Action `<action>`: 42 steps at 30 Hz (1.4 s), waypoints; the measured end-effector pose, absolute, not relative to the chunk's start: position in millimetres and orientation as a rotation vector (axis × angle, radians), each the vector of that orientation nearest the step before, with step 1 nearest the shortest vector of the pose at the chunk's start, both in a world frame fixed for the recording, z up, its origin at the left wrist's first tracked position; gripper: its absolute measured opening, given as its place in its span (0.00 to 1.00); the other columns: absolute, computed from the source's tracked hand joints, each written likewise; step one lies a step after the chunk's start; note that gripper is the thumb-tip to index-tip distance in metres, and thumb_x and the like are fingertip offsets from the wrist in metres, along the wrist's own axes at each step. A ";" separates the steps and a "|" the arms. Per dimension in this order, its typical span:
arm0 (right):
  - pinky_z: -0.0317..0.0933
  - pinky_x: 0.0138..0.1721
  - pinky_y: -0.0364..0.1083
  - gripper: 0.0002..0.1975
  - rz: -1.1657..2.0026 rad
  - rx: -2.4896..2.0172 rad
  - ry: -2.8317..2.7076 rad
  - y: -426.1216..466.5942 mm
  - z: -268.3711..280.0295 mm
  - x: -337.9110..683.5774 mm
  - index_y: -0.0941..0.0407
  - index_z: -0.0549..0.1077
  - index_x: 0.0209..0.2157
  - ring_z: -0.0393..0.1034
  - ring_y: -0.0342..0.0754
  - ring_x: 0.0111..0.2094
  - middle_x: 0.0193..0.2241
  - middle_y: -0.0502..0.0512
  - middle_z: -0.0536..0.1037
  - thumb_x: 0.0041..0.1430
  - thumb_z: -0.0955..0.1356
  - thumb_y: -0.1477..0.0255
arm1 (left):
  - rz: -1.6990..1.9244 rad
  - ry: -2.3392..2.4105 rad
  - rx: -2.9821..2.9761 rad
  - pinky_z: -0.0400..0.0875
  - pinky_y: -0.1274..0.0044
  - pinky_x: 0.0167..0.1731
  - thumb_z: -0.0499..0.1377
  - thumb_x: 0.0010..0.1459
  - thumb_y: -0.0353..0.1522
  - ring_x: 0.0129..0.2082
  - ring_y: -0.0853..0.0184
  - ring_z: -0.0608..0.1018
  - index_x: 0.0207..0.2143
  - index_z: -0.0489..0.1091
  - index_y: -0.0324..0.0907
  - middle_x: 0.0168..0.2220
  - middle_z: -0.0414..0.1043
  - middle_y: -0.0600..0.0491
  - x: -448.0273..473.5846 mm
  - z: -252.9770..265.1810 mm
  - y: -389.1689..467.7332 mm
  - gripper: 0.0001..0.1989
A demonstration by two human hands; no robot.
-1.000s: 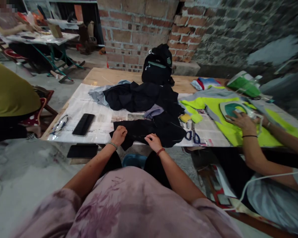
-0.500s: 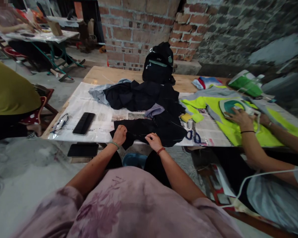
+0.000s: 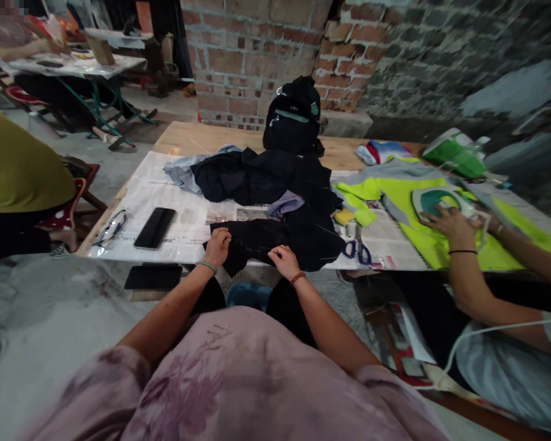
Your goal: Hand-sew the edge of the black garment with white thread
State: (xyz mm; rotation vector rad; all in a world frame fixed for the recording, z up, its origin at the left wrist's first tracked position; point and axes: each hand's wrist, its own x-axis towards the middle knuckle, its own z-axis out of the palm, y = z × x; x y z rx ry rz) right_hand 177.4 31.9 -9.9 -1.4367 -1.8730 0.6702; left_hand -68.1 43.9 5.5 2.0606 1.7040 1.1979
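Note:
A black cloth [image 3: 298, 242] lies along the table's front edge, with thin pale lines on it that look like thread. My left hand [image 3: 220, 246] is closed on the left end of this cloth, fingers bent. Over the middle of its front edge, my right hand [image 3: 284, 261] is closed in a pinch; whatever sits between its fingertips is too small to make out. Dark scissors [image 3: 358, 251] lie just right of the cloth. Behind it is a heap of dark garments [image 3: 252, 174], with a grey-purple piece [image 3: 286, 204] at its front.
On the newspaper-covered table [image 3: 133, 177] are a black phone [image 3: 155, 228] and glasses [image 3: 112, 228] at left. A black backpack [image 3: 292, 119] stands behind. At right, a co-worker's hand [image 3: 450, 225] holds an iron [image 3: 434, 199] on a neon-yellow garment [image 3: 404, 211]. A blue stool [image 3: 248, 295] shows below.
My left hand has shifted slightly left and away from me on the black cloth. My right hand has hardly moved. The co-worker's iron has slid a little right.

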 end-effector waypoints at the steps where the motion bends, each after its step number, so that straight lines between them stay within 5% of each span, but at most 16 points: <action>1: 0.56 0.42 0.47 0.07 0.669 -1.436 -1.871 31.6 -9.8 177.6 0.53 0.70 0.22 0.64 0.47 0.33 0.26 0.52 0.73 0.51 0.65 0.69 | 1.225 1.672 2.027 0.69 0.73 0.42 0.50 0.52 0.23 0.40 0.68 0.70 0.31 0.64 0.40 0.41 0.63 0.48 -69.3 5.1 43.1 0.07; 6: 0.56 0.41 0.47 0.07 0.668 -1.439 -1.867 30.9 -9.0 178.3 0.53 0.70 0.22 0.64 0.46 0.33 0.26 0.52 0.72 0.51 0.65 0.68 | 1.230 1.539 1.929 0.73 0.76 0.36 0.49 0.52 0.23 0.32 0.74 0.73 0.34 0.65 0.39 0.44 0.62 0.49 -73.3 4.7 37.7 0.09; 16: 0.55 0.43 0.48 0.07 0.675 -1.457 -1.873 31.4 -8.1 177.3 0.54 0.70 0.22 0.65 0.46 0.32 0.26 0.51 0.73 0.51 0.65 0.68 | 0.995 1.692 2.222 0.68 0.71 0.47 0.57 0.50 0.28 0.42 0.65 0.71 0.31 0.72 0.40 0.49 0.61 0.47 -61.2 4.5 41.7 0.05; 24: 0.55 0.43 0.47 0.07 0.675 -1.442 -1.871 31.7 -9.0 177.0 0.54 0.69 0.22 0.65 0.45 0.33 0.26 0.50 0.73 0.51 0.65 0.69 | 0.879 1.689 2.355 0.65 0.67 0.50 0.53 0.53 0.28 0.46 0.62 0.69 0.25 0.71 0.40 0.47 0.65 0.48 -55.9 3.9 45.5 0.08; 32: 0.56 0.41 0.47 0.05 0.653 -1.488 -1.907 31.7 -9.6 177.1 0.54 0.70 0.23 0.64 0.46 0.34 0.27 0.52 0.72 0.51 0.65 0.70 | 1.004 1.744 2.331 0.67 0.70 0.47 0.46 0.56 0.24 0.46 0.64 0.68 0.28 0.63 0.39 0.46 0.62 0.43 -56.2 2.4 42.2 0.08; 42: 0.56 0.39 0.46 0.06 0.634 -1.467 -1.923 31.1 -10.0 178.6 0.54 0.69 0.23 0.63 0.46 0.33 0.27 0.52 0.72 0.52 0.64 0.70 | 1.286 1.891 2.103 0.69 0.70 0.42 0.50 0.51 0.24 0.39 0.65 0.69 0.24 0.61 0.40 0.38 0.64 0.46 -63.5 1.6 51.4 0.06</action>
